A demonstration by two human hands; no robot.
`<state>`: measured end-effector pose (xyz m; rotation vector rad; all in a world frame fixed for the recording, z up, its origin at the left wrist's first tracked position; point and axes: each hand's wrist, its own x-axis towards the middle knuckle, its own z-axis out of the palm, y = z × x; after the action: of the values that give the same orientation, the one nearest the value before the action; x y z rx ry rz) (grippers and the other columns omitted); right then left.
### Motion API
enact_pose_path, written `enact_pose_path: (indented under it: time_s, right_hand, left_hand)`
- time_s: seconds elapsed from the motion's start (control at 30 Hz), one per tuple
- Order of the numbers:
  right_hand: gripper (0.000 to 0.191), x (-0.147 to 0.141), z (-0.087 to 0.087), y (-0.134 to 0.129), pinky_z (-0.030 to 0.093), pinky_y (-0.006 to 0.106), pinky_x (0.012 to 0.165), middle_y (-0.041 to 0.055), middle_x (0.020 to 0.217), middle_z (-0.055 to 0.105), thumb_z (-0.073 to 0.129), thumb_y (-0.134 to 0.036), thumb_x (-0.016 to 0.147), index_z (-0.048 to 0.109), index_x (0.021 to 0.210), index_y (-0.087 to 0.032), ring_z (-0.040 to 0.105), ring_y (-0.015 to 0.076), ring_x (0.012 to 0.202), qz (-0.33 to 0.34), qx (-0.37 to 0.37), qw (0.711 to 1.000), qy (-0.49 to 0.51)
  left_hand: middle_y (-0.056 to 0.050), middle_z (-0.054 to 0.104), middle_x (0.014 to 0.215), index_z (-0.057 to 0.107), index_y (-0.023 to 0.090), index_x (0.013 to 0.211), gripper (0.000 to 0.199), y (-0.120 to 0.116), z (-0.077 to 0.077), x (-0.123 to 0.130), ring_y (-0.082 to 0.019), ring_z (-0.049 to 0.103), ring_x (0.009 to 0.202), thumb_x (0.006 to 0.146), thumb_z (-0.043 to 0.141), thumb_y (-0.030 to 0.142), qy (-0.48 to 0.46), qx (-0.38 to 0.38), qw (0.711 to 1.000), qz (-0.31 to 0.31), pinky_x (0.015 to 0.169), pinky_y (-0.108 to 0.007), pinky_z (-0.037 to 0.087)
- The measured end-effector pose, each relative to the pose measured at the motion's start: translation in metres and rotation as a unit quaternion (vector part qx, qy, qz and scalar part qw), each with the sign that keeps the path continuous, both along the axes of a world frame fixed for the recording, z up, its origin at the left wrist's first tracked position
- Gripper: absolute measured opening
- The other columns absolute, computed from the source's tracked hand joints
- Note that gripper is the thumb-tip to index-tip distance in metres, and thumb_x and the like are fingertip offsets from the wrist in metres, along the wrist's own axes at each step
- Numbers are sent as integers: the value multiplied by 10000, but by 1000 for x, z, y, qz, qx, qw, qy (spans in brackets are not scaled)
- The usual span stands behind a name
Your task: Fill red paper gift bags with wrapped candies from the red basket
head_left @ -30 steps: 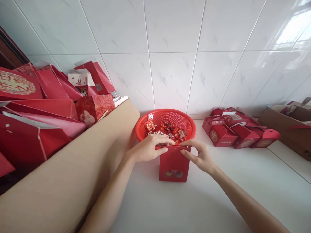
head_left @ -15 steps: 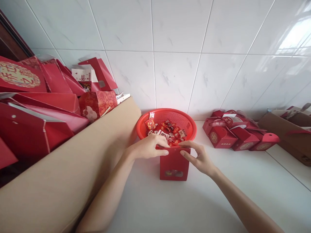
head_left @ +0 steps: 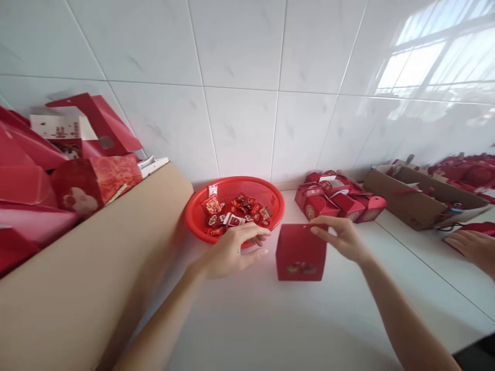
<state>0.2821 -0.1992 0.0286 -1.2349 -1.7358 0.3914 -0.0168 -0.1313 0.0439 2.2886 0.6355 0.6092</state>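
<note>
A red gift box [head_left: 299, 250] with a small window low on its front stands upright on the white table. My right hand [head_left: 340, 237] pinches its top edge near the right corner. To the left of the box, my left hand [head_left: 242, 247] hangs with fingers apart and nothing in them, close to the front rim of a red plastic basket [head_left: 193, 226]. Wrapped candies [head_left: 234, 220] lie in the basket, partly behind my left hand.
A large cardboard box [head_left: 127, 226] on the left holds red gift bags [head_left: 112, 123]. Several small red boxes [head_left: 340, 198] sit by the tiled wall. Farther right are an open carton [head_left: 406, 201] and another person's hand [head_left: 469, 250].
My left hand has let go of the box top and moved left. My right hand still grips the box, which has moved right from the basket. The view has turned right.
</note>
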Motion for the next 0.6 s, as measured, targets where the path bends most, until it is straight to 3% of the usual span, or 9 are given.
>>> enact_pose_path:
  time_s: [0.07,0.13,0.17,0.23,0.3,0.33,0.47,0.6]
  right_hand:
    - [281,39,4,-16,515,308,551,47,768,746,735,-511,805,769,839,-234,648,200,639,-112,32,993,32]
    - [285,77,5,-34,499,324,543,55,731,725,780,-499,730,767,808,-226,632,209,617,-268,61,958,86]
    - [249,94,5,-42,479,326,529,64,703,712,813,-440,683,762,768,-211,623,214,601,-349,60,929,109]
    - [105,124,3,-52,438,335,532,69,617,670,801,-271,652,739,682,-191,592,211,575,-519,59,844,123]
    - [93,148,-1,-54,428,361,584,42,506,590,763,-148,621,691,585,-195,556,207,545,-611,40,786,87]
    - [147,158,-5,-52,417,376,602,24,456,538,745,-121,605,650,528,-203,524,202,520,-644,39,761,66]
    - [201,185,-16,-35,374,384,586,9,431,481,673,-135,613,554,485,-234,438,192,484,-682,52,729,28]
    - [186,193,-19,-15,403,362,619,52,550,581,650,-119,617,530,535,-236,519,211,568,-665,61,742,56]
  left_hand:
    - [-48,701,1075,671,214,1139,235,-3,-8,9,-174,658,1004,927,618,301,-6,15,1000,-20,929,-295,529]
    - [-52,695,1072,687,212,1095,199,-1,-17,16,-175,654,1002,935,601,293,-6,29,999,-36,928,-301,527]
    - [-55,694,1065,697,210,1068,185,1,-21,18,-176,654,996,938,589,287,-11,34,999,-36,923,-302,527]
    - [-56,698,1038,714,209,1019,175,6,-27,20,-177,652,984,939,570,270,-25,38,999,-25,914,-303,528]
    - [-53,707,1011,723,212,979,167,10,-29,20,-181,651,972,932,571,264,-29,32,999,-15,908,-307,530]
    - [-52,710,1004,725,214,968,165,11,-28,20,-182,651,965,928,575,269,-27,27,999,-14,903,-310,532]
    - [-53,713,989,726,210,951,162,11,-25,19,-176,652,908,916,584,281,-23,5,1000,-21,861,-312,544]
    - [-52,710,975,726,205,937,144,12,-26,18,-174,651,912,904,593,248,-36,-1,999,-26,868,-313,535]
